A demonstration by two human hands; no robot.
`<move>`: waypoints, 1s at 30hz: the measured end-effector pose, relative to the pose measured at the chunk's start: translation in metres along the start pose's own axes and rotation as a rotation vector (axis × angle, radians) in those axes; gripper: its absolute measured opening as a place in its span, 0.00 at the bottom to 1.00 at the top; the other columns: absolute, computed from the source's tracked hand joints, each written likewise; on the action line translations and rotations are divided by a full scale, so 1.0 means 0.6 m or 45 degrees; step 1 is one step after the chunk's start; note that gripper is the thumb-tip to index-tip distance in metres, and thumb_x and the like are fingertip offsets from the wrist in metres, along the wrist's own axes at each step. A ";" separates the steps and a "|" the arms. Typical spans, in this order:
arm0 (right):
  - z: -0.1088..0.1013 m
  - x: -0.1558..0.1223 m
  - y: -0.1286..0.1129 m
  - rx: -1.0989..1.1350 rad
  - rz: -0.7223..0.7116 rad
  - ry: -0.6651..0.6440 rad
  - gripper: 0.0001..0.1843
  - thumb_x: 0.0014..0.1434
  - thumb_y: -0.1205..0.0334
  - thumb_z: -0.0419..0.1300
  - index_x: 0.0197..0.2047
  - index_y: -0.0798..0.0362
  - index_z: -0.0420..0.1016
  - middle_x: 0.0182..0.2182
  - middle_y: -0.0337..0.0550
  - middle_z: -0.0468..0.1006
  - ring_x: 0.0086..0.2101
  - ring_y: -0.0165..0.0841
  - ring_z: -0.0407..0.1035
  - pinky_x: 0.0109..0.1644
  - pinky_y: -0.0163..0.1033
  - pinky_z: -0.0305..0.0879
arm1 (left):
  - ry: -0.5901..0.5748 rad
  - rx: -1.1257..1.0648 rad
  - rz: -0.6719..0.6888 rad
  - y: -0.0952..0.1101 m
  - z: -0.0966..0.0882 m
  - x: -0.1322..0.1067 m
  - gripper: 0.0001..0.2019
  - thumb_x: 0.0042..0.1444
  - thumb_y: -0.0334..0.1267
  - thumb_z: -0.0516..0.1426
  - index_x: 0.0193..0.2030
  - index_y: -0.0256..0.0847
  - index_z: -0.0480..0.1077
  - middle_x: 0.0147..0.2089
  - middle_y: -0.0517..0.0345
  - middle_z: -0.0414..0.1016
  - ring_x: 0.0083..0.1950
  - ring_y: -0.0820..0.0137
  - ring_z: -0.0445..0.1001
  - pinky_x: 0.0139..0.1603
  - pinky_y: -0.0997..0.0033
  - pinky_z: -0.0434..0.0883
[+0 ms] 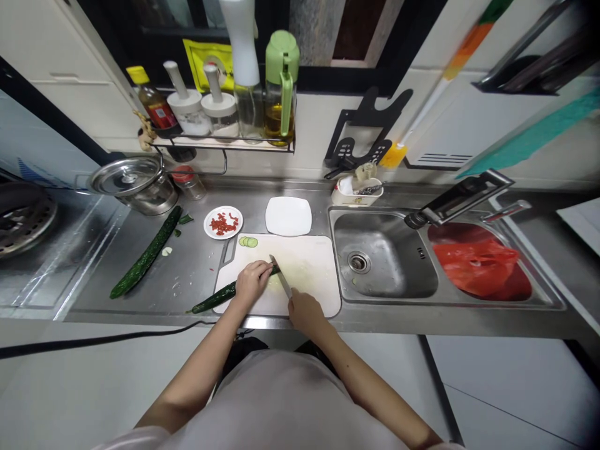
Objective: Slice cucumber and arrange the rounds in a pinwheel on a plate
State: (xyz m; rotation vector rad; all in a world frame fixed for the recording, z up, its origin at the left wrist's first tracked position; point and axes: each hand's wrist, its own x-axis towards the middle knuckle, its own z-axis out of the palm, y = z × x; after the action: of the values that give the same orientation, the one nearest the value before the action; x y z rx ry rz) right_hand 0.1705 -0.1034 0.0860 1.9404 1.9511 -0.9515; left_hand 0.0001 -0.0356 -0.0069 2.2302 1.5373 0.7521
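A white cutting board [309,265] lies on the steel counter in front of me. My left hand [252,282] is closed over a dark green cucumber [213,300] that lies across the board's left edge. My right hand [304,311] grips the handle of a knife [280,275], and the blade rests at the cucumber's right end, beside my left fingers. Two cucumber slices [248,242] sit at the board's far left corner.
A second whole cucumber [147,253] lies on the counter to the left, with small offcuts near it. Behind the board are a small plate of chopped red chilli [224,223] and an empty white square plate [288,215]. A double sink [384,262] is on the right, a lidded pot [134,181] at back left.
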 end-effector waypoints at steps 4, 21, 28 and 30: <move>-0.002 0.011 -0.007 -0.006 0.002 0.026 0.18 0.66 0.67 0.44 0.55 0.61 0.66 0.43 0.58 0.78 0.45 0.42 0.73 0.44 0.42 0.65 | -0.012 -0.009 0.007 0.000 -0.002 0.001 0.11 0.64 0.40 0.53 0.43 0.46 0.76 0.44 0.57 0.78 0.46 0.69 0.75 0.48 0.70 0.71; 0.014 -0.001 0.004 -0.023 0.013 -0.013 0.16 0.65 0.68 0.44 0.52 0.59 0.67 0.43 0.58 0.78 0.45 0.41 0.73 0.44 0.41 0.64 | 0.021 -0.014 0.043 -0.002 0.000 0.000 0.11 0.64 0.40 0.52 0.45 0.46 0.76 0.45 0.56 0.78 0.46 0.69 0.75 0.48 0.70 0.71; 0.010 0.004 -0.004 -0.046 0.021 -0.009 0.16 0.65 0.68 0.44 0.52 0.59 0.67 0.44 0.58 0.77 0.45 0.41 0.73 0.45 0.41 0.65 | 0.013 -0.003 0.032 -0.001 -0.001 0.000 0.11 0.64 0.40 0.52 0.44 0.46 0.76 0.45 0.56 0.78 0.46 0.68 0.75 0.49 0.69 0.71; 0.008 0.011 -0.009 -0.040 0.023 0.015 0.17 0.65 0.69 0.44 0.52 0.60 0.67 0.43 0.58 0.78 0.45 0.41 0.73 0.45 0.41 0.65 | 0.005 -0.001 0.035 -0.002 0.000 0.000 0.11 0.64 0.41 0.52 0.45 0.46 0.76 0.45 0.57 0.78 0.46 0.68 0.75 0.49 0.69 0.71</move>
State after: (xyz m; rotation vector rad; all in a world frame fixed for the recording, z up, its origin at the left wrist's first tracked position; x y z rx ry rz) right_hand 0.1634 -0.1002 0.0802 1.9473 1.9399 -0.9009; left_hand -0.0009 -0.0350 -0.0080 2.2544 1.5107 0.7650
